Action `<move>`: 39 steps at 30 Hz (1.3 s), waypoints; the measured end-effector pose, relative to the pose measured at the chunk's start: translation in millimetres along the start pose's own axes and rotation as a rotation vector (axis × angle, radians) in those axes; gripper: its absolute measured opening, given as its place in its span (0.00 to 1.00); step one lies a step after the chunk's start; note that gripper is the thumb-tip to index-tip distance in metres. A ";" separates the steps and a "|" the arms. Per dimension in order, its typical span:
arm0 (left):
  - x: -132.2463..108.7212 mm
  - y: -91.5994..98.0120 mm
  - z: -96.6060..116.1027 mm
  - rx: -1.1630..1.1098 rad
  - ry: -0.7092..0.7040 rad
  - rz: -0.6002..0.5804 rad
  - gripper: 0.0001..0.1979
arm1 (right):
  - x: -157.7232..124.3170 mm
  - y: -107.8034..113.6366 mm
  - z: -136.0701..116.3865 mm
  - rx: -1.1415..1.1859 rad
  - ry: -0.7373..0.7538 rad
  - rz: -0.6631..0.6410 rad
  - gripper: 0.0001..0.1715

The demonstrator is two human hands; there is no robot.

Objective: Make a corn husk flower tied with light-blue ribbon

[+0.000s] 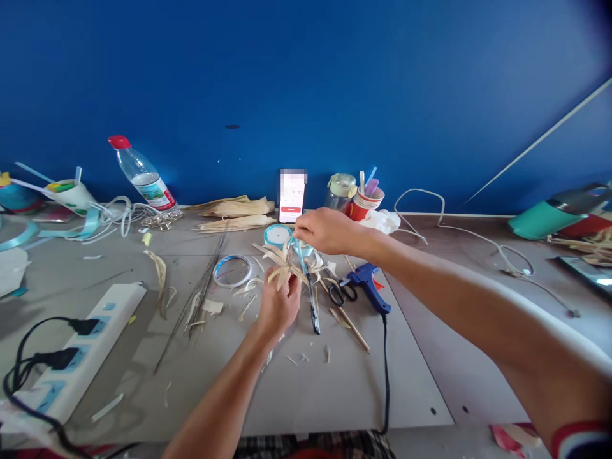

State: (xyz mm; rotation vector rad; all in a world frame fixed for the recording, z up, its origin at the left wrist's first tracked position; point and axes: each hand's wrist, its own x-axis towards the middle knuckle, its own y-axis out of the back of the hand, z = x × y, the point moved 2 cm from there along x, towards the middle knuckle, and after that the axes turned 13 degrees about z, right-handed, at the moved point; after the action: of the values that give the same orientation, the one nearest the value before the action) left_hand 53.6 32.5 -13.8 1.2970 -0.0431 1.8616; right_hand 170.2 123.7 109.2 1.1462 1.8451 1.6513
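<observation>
My left hand (281, 305) is closed around the base of a flower made of pale dried husk strips (283, 266), its petals splayed upward. Just above and to the right, my right hand (325, 229) is pinched together, fingertips pointing left. A narrow light blue ribbon (300, 251) runs down from those fingertips, close beside the flower. Behind the flower stands a spool of light blue ribbon (278, 236), and a second one is partly hidden under my right hand. A black pen (314, 312) lies to the right of my left hand.
Black scissors (342, 293) and a blue glue gun (368, 284) lie right of my hands. Thin wires (203, 280), a tape roll (232, 271) and a power strip (90, 344) are left. A phone (293, 197), bottle (143, 175) and dried husks (239, 207) stand or lie at the back.
</observation>
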 end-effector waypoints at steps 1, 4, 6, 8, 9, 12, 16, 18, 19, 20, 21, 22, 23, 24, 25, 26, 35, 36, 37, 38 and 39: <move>-0.4 0.0 0.4 -0.010 0.003 -0.014 0.05 | 3.2 -3.5 2.9 -0.023 -0.004 -0.011 0.17; 0.5 0.6 3.9 -0.084 0.038 -0.071 0.05 | 10.6 -12.7 10.6 -0.055 -0.018 -0.040 0.18; 3.0 2.7 7.7 -0.133 0.056 -0.065 0.05 | 13.1 -18.3 15.0 -0.034 -0.027 -0.071 0.18; 6.0 5.6 10.8 -0.157 0.073 -0.037 0.04 | 13.7 -23.9 19.0 0.011 -0.051 -0.115 0.17; 7.3 6.6 11.8 -0.170 0.083 -0.043 0.04 | 13.5 -26.7 20.8 0.037 -0.064 -0.135 0.17; 9.5 9.0 12.1 -0.224 0.118 -0.074 0.05 | 12.1 -36.3 25.7 0.131 -0.081 -0.169 0.17; 10.9 11.5 11.6 -0.322 0.183 -0.046 0.04 | 9.7 -52.2 32.5 0.281 -0.094 -0.230 0.15; 11.0 11.9 12.9 -0.378 0.243 -0.033 0.05 | 7.8 -60.9 34.9 0.349 -0.095 -0.268 0.14; 10.6 11.6 13.6 -0.409 0.293 -0.043 0.05 | 6.6 -65.5 35.4 0.385 -0.087 -0.288 0.13; 9.8 11.1 13.8 -0.450 0.362 -0.046 0.06 | 5.3 -70.3 35.4 0.423 -0.074 -0.305 0.12; 8.7 10.5 13.6 -0.487 0.426 -0.048 0.06 | 3.9 -75.3 35.1 0.460 -0.058 -0.318 0.12; 7.5 10.2 13.3 -0.507 0.461 -0.038 0.06 | 2.3 -80.3 34.6 0.491 -0.044 -0.327 0.13; 6.4 9.6 12.8 -0.513 0.466 -0.045 0.05 | 0.7 -85.0 34.1 0.514 -0.036 -0.331 0.13; 5.3 9.1 11.7 -0.521 0.478 -0.041 0.04 | -1.0 -89.3 33.7 0.529 -0.032 -0.335 0.14; 4.4 8.7 10.1 -0.538 0.503 -0.028 0.04 | -2.8 -92.8 33.2 0.540 -0.030 -0.340 0.14; 3.6 8.1 8.4 -0.547 0.534 -0.031 0.04 | -4.7 -95.2 32.8 0.553 -0.030 -0.347 0.14; 7.9 7.2 4.9 -0.472 0.679 0.006 0.05 | -25.9 -81.7 31.1 0.608 -0.050 0.012 0.08; 8.6 7.3 4.7 -0.459 0.696 0.005 0.04 | -30.0 -79.6 30.8 0.632 -0.081 0.102 0.09; 9.3 7.5 4.6 -0.449 0.711 0.003 0.04 | -34.4 -77.6 30.7 0.677 -0.135 0.178 0.12; 9.9 7.5 4.5 -0.445 0.723 0.004 0.04 | -38.9 -75.3 30.6 0.745 -0.212 0.250 0.14; 10.5 7.5 4.4 -0.444 0.735 0.009 0.04 | -43.6 -72.7 30.6 0.828 -0.309 0.315 0.15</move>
State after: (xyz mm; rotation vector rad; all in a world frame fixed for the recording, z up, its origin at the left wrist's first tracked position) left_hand 50.9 32.1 -0.5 0.2779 -0.0665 2.0781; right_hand 196.7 111.1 24.0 1.9679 2.2657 0.7228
